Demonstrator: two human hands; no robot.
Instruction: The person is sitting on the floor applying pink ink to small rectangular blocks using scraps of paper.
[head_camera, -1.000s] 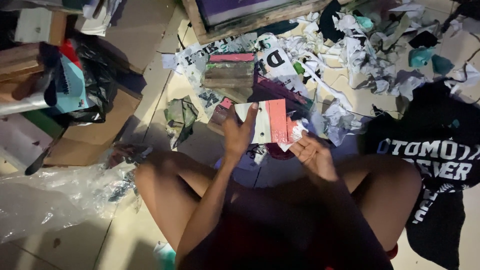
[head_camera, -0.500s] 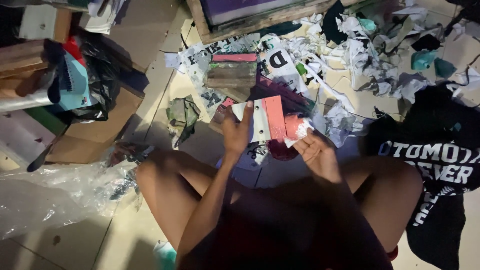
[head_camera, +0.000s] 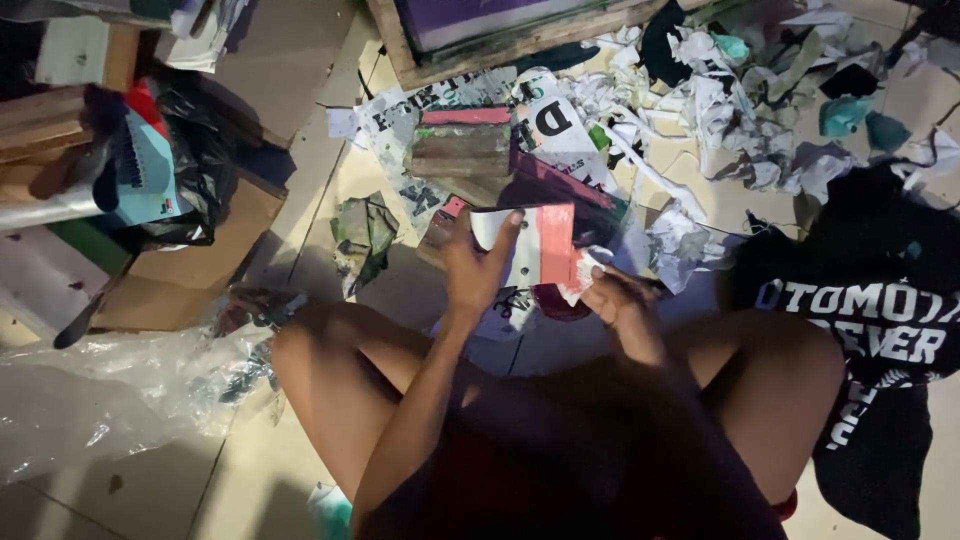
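Observation:
I sit on the floor with my knees apart. My left hand (head_camera: 478, 268) holds up a small flat card (head_camera: 535, 242), white on the left with a pink-red strip on the right; the fingers lie across its white face. My right hand (head_camera: 620, 303) is at the card's lower right corner, pinching a crumpled scrap of white paper (head_camera: 583, 278) against its edge. Just beyond the card lies a stack of wooden blocks (head_camera: 463, 152) with a pink top edge, resting on printed paper.
Torn and crumpled paper (head_camera: 720, 110) covers the floor at the upper right. A black printed T-shirt (head_camera: 875, 330) lies right of my knee. A wooden frame (head_camera: 480, 35) stands at the top. Cardboard box (head_camera: 190, 270), black bag and clear plastic sheet (head_camera: 110, 390) are at left.
The card has stayed held up in my left hand while my right hand shifted slightly down along its right edge. The view has drifted a little.

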